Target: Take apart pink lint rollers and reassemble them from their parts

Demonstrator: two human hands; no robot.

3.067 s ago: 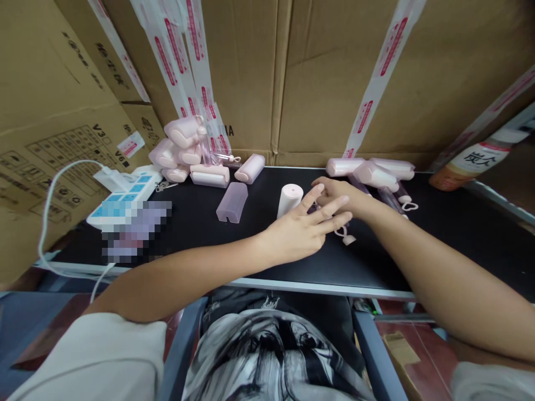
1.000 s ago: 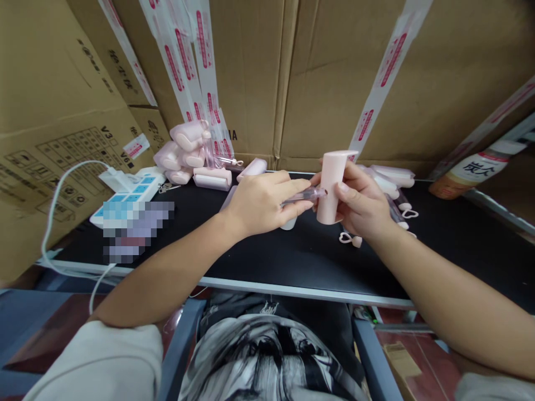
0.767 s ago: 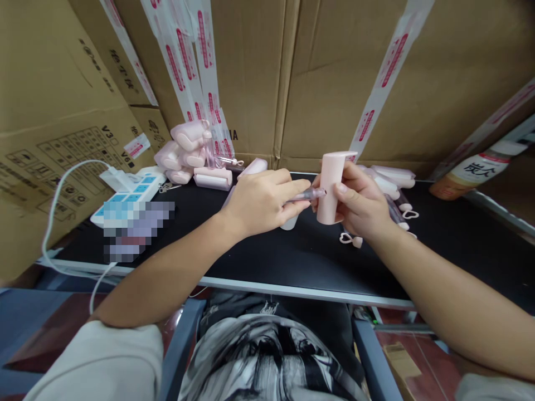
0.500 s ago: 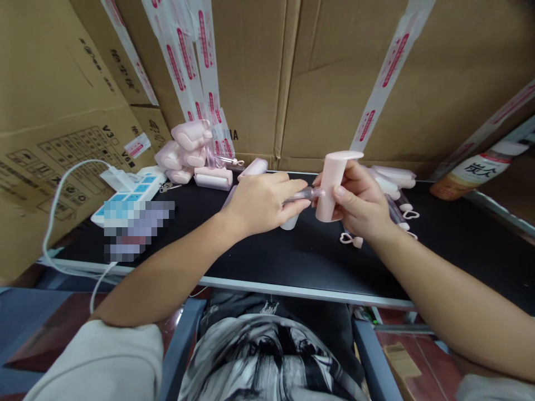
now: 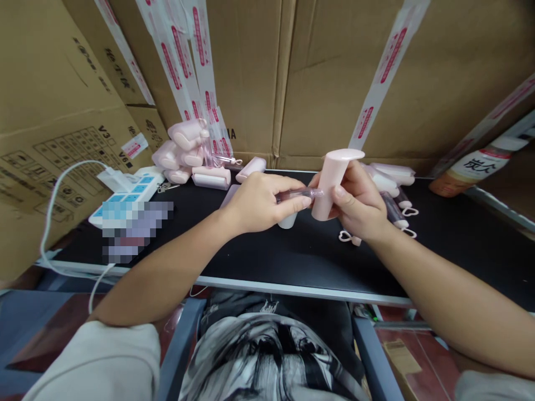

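In my right hand [image 5: 361, 197] is a pale pink cylindrical part [image 5: 329, 184] with a flat, overhanging oval top, held roughly upright. My left hand [image 5: 263, 203] pinches a see-through, purplish handle-like rod [image 5: 295, 194]. The rod's narrow tip meets the side of the pink part; whether it sits inside cannot be made out. Below my left fingers a small white round piece [image 5: 287, 221] shows, partly hidden. Just under my right hand lies a pink heart-shaped loop [image 5: 346, 236].
Pink roller-like pieces [image 5: 184, 147] are piled at the back left. More pink pieces [image 5: 393, 174] and clear handles with heart loops [image 5: 395, 211] lie to the right. A power strip [image 5: 129, 195], a labelled bottle [image 5: 476, 167] and cardboard walls [image 5: 242, 72] surround the black tabletop [image 5: 251, 259].
Both hands stay together with the same parts. My left fingers have slid along the rod nearer to the pink part, which has shifted slightly left. The view has moved a little.
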